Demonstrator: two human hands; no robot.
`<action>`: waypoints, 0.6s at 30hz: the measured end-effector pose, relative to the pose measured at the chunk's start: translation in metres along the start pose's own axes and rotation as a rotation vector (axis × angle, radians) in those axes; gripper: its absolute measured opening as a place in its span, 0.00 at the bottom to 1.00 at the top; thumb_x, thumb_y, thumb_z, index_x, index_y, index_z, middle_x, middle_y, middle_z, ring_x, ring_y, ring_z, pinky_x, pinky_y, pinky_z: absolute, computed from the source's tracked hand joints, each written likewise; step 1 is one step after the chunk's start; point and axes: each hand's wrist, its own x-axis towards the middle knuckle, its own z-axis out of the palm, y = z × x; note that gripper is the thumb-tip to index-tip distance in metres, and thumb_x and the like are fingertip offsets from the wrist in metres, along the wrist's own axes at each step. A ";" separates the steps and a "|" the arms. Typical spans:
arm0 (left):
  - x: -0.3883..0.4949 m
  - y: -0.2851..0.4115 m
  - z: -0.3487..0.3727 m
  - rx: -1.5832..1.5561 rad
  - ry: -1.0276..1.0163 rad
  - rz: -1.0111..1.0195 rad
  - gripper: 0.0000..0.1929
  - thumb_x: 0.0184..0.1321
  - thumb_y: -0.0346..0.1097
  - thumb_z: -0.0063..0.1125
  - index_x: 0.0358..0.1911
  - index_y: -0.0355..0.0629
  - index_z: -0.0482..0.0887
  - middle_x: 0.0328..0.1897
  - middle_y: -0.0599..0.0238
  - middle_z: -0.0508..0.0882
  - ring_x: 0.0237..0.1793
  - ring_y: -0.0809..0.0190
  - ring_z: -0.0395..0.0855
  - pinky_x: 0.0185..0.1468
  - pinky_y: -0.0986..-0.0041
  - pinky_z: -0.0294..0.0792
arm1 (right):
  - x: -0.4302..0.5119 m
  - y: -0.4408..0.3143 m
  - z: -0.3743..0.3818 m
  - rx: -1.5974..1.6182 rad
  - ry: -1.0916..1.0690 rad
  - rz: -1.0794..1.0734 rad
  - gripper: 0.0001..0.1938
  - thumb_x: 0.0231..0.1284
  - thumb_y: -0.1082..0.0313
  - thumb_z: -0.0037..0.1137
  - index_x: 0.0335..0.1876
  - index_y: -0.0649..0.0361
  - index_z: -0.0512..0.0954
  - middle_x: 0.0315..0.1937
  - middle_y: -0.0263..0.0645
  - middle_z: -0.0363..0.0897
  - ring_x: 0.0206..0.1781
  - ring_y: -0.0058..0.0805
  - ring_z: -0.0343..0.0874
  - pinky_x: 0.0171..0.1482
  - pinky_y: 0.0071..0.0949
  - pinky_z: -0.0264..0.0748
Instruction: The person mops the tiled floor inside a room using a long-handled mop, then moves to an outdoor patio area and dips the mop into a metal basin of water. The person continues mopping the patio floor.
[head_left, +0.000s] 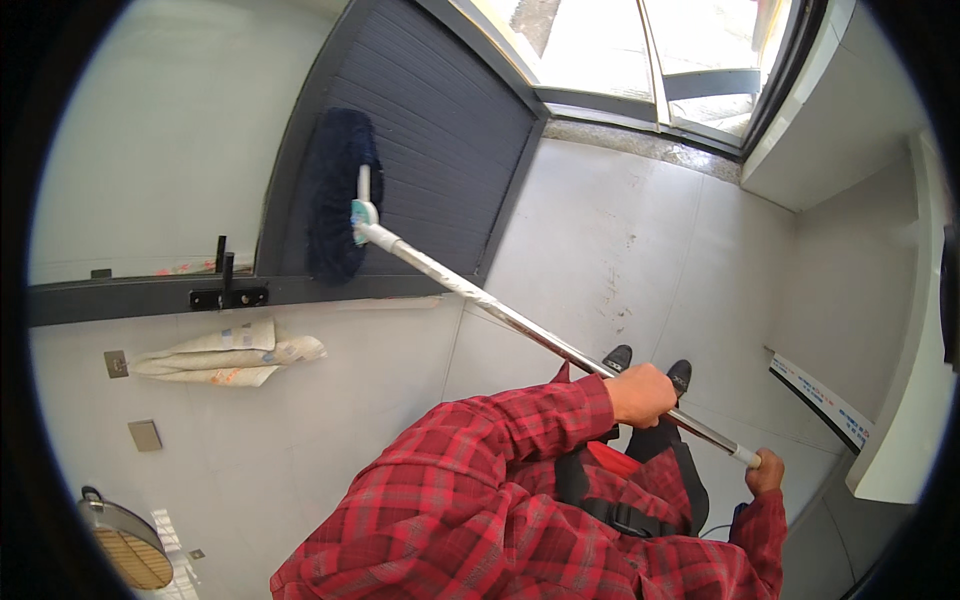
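Note:
A long metal mop pole runs diagonally across the view. My left hand is closed around its shaft, above my shoes. Near the capped end of the pole, my right hand grips it at lower right. At the far end, a fluffy navy mop head lies against the dark grey ribbed panel of a door, close to the panel's left frame. A white and teal joint connects pole and head. Both my sleeves are red plaid.
The door has a glass pane and a black handle. A folded cloth or sack is at left, near wall plates. Brown marks spot the pale floor. A glazed doorway stands at top, a white counter at right, a round lidded pan lower left.

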 end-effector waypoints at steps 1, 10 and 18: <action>-0.006 -0.005 -0.001 0.028 0.033 -0.032 0.08 0.38 0.35 0.65 0.23 0.40 0.86 0.24 0.53 0.84 0.31 0.46 0.85 0.35 0.58 0.76 | 0.013 -0.005 0.007 0.008 -0.004 -0.019 0.03 0.42 0.72 0.57 0.23 0.56 0.75 0.24 0.47 0.78 0.31 0.54 0.78 0.34 0.48 0.73; -0.032 -0.110 0.048 0.189 0.089 -0.318 0.06 0.40 0.34 0.61 0.22 0.42 0.86 0.25 0.53 0.84 0.30 0.47 0.85 0.35 0.57 0.76 | 0.036 -0.074 0.059 -0.095 -0.166 0.010 0.04 0.40 0.71 0.58 0.26 0.55 0.78 0.25 0.47 0.80 0.33 0.52 0.80 0.37 0.48 0.76; -0.006 -0.163 0.095 0.211 -0.037 -0.281 0.05 0.43 0.35 0.58 0.21 0.46 0.86 0.24 0.55 0.84 0.30 0.46 0.84 0.34 0.56 0.75 | -0.003 -0.120 0.036 -0.085 -0.214 0.037 0.05 0.41 0.72 0.56 0.26 0.62 0.76 0.23 0.52 0.79 0.29 0.54 0.80 0.35 0.50 0.75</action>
